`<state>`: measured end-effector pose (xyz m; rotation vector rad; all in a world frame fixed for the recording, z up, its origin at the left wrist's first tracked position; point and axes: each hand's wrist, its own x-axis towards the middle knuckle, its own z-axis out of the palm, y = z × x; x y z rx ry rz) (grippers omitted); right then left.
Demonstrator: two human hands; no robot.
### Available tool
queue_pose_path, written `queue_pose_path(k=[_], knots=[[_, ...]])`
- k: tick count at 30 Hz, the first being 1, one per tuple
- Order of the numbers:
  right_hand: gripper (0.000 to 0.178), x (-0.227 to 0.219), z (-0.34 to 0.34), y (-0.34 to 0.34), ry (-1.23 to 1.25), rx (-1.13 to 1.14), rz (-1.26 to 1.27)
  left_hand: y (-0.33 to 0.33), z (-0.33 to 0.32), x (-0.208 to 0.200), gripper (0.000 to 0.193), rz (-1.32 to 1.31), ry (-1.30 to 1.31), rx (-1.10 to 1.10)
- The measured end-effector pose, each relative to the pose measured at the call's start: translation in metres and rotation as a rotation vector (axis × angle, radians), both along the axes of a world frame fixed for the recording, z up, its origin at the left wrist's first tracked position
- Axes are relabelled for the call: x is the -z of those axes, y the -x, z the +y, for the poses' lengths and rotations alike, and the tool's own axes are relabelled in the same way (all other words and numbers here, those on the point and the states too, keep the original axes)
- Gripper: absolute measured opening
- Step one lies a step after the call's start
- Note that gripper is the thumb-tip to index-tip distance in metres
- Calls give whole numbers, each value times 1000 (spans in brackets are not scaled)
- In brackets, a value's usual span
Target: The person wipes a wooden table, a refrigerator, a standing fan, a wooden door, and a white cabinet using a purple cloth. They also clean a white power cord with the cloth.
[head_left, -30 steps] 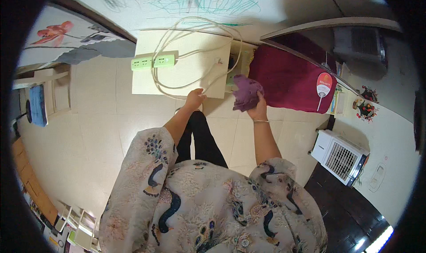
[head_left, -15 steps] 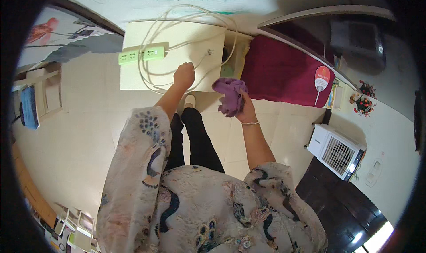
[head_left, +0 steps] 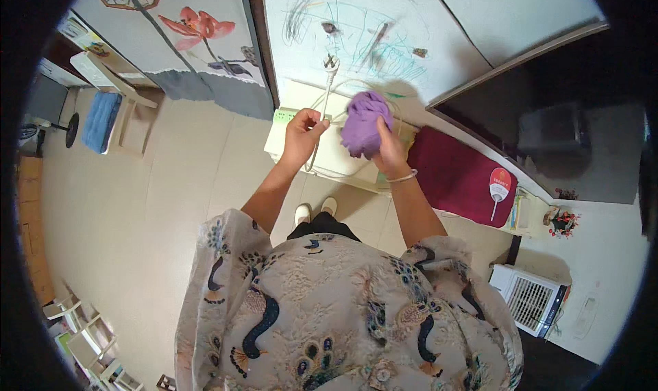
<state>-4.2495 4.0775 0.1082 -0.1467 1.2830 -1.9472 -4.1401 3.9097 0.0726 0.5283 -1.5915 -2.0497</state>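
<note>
My left hand [head_left: 301, 137] is closed on a white power cord [head_left: 325, 102], gripping it just below its plug [head_left: 331, 64], which points up and away from me. From the hand the cord hangs down in a loop over the cream-coloured cabinet top [head_left: 277, 143]. A crumpled purple cloth [head_left: 365, 125] is bunched in my right hand [head_left: 392, 150], thumb lying over its near side, a little to the right of the cord. Behind my left hand, partly hidden, lies the green power strip [head_left: 283, 115] on the cabinet.
Beyond the cabinet rises a scribbled white wall [head_left: 370, 28]. To the right stand a surface under a dark red cloth [head_left: 445, 165] with a hand fan [head_left: 500, 185] on it, a large dark screen [head_left: 576, 117], and a white air cooler [head_left: 528, 298]. A chair [head_left: 113, 117] is far left.
My left hand has lifted the plug end of the cord off the cabinet top. The right hand, still holding the cloth, has moved up and slightly right. My view has tilted toward the wall.
</note>
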Motion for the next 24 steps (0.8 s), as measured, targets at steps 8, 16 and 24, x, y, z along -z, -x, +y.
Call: queue_pose_path(k=[8, 16, 24], knots=[[56, -80, -71, -45, 476, -170, -285, -21, 21, -39, 8, 148, 72, -237], [31, -93, -92, -35, 103, -379, 414, -34, 24, -84, 10, 61, 493, -315], [28, -115, -61, 4, -91, -268, 875, -32, 7, -127, 29, -12, 718, -473]])
